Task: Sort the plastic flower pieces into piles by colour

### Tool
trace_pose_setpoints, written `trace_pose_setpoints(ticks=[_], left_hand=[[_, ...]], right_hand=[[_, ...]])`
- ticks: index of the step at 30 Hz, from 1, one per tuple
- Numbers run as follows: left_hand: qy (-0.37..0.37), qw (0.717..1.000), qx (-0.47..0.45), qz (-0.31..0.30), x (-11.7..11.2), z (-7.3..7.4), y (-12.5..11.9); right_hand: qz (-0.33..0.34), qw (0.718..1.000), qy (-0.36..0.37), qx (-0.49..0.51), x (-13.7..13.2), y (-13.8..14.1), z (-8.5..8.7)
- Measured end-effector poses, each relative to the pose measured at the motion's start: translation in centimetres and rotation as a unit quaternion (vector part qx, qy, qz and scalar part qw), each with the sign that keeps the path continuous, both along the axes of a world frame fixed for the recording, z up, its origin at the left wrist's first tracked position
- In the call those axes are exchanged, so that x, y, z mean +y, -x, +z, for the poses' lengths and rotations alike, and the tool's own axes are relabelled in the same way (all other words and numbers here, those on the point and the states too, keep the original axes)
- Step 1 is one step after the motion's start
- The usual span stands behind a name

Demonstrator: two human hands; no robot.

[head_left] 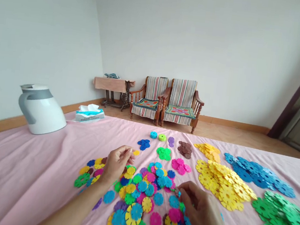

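My left hand (118, 161) is closed in a pinch above the upper left of a mixed heap of notched plastic snowflake discs (142, 186). At its fingertips is a small yellow snowflake disc (136, 152). Over the heap's right side, my right hand (198, 206) has thumb and fingers pinched together, with a snowflake disc, apparently brown, partly hidden at the tips. Beyond the heap lie small one-colour piles: dark blue discs (143, 144), green discs (164, 153), pink discs (180, 166), brown discs (185, 149) and purple discs (171, 141).
Larger piles of yellow discs (224, 185), blue discs (260, 172) and green discs (287, 220) spread on the right. A light blue stack (153, 135) and a lime stack (162, 137) stand at the back. A white jug (44, 112) and a tissue box (90, 114) sit left on the pink cloth (49, 173).
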State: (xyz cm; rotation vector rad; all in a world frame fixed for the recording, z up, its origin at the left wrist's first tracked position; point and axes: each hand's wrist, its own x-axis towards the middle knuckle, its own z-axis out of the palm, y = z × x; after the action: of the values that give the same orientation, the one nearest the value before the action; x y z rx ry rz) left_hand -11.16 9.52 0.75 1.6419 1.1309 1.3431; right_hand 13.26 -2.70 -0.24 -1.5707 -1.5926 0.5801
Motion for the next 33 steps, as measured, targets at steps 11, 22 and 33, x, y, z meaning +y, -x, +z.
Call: trace_pose_setpoints(ticks=[11, 22, 33], left_hand=[[0.044, 0.998, 0.032, -0.022, 0.0, 0.1, 0.2], [0.007, 0.999, 0.050, 0.004, -0.7, -0.2, 0.5], [-0.016, 0.990, 0.129, -0.060, -1.3, 0.4, 0.6]], right_hand=[[0.185, 0.940, -0.121, -0.261, -0.7, 2.5, 0.5], [0.315, 0.867, -0.122, -0.365, 1.2, 6.2, -0.9], [0.267, 0.871, -0.148, -0.384, -0.5, 0.9, -3.0]])
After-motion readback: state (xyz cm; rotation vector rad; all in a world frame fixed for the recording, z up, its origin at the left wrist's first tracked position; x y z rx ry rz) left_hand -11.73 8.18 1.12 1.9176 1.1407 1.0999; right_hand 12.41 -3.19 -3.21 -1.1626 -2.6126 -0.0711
